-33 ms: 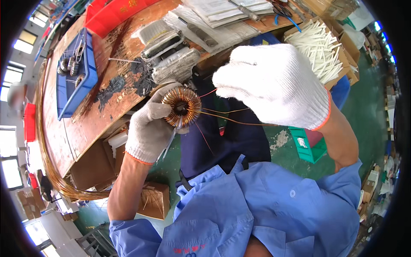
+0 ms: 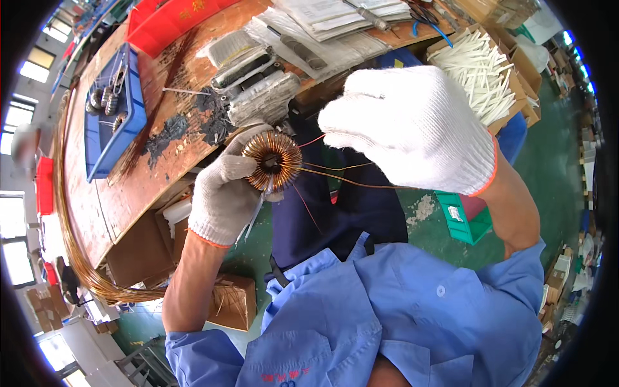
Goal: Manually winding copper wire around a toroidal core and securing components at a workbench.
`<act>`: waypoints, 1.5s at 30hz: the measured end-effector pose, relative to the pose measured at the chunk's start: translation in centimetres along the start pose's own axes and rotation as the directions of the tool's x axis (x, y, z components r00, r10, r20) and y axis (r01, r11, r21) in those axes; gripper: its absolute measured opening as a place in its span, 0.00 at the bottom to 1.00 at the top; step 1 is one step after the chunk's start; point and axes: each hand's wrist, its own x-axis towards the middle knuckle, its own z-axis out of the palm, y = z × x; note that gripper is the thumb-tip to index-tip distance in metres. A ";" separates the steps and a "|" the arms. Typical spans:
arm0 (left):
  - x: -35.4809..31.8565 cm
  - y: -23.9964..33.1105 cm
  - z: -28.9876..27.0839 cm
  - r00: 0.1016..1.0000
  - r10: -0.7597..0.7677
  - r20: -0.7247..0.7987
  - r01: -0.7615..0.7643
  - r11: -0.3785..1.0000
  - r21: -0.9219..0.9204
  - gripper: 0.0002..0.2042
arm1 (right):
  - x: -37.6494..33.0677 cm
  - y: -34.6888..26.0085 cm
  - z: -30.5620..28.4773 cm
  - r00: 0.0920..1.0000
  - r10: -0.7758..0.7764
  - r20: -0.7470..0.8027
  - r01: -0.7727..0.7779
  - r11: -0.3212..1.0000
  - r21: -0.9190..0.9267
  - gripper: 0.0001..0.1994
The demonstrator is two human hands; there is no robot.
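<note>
My gloved left hand (image 2: 222,197) grips a ring-shaped coil (image 2: 289,162) closely wound with copper wire, thumb pressed on its near face. Pale leads (image 2: 256,216) hang from the coil's lower side beside that hand. To the right, my gloved right hand (image 2: 412,126) is closed in a pinch on a thin reddish copper wire (image 2: 313,140) that runs from the coil to its fingertips. Two more copper wires (image 2: 351,181) stretch from the coil to below the right hand, their far ends hidden. Another thin loose wire (image 2: 308,208) droops over my dark trousers.
On the wooden bench (image 2: 84,213) are a blue tray (image 2: 135,126) of small coils, a red bin (image 2: 155,32), wrapped blocks (image 2: 264,97) and papers. A long copper wire bundle (image 2: 68,238) bends round the bench's left edge. A box of white tubes (image 2: 474,74) and a green bin (image 2: 461,226) stand right.
</note>
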 end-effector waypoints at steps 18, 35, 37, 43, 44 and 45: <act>-0.1 -0.3 0.0 0.998 0.023 0.061 -0.019 0.998 -0.067 0.35 | -0.2 2.3 0.9 0.994 0.085 -0.063 -0.075 0.987 0.141 0.04; 0.1 0.2 0.1 0.990 0.021 0.138 -0.014 0.999 -0.051 0.33 | -1.1 2.3 0.1 0.985 0.166 0.045 -0.171 0.969 0.179 0.05; 0.1 0.2 0.2 0.989 0.019 0.146 -0.016 1.000 -0.023 0.33 | -0.8 2.4 0.2 0.985 0.171 0.037 -0.175 0.964 0.202 0.05; -0.1 0.8 1.2 0.988 -0.034 0.151 0.025 0.998 0.056 0.33 | 0.4 3.2 0.2 0.969 0.231 0.085 -0.246 0.933 0.262 0.07; -0.2 0.8 1.2 0.988 -0.046 0.146 0.036 0.997 0.070 0.33 | 0.5 3.3 0.2 0.967 0.238 0.090 -0.253 0.930 0.268 0.08; -0.2 0.9 1.1 0.988 -0.043 0.149 0.034 0.997 0.066 0.33 | 0.6 3.3 0.3 0.964 0.247 0.094 -0.263 0.926 0.272 0.08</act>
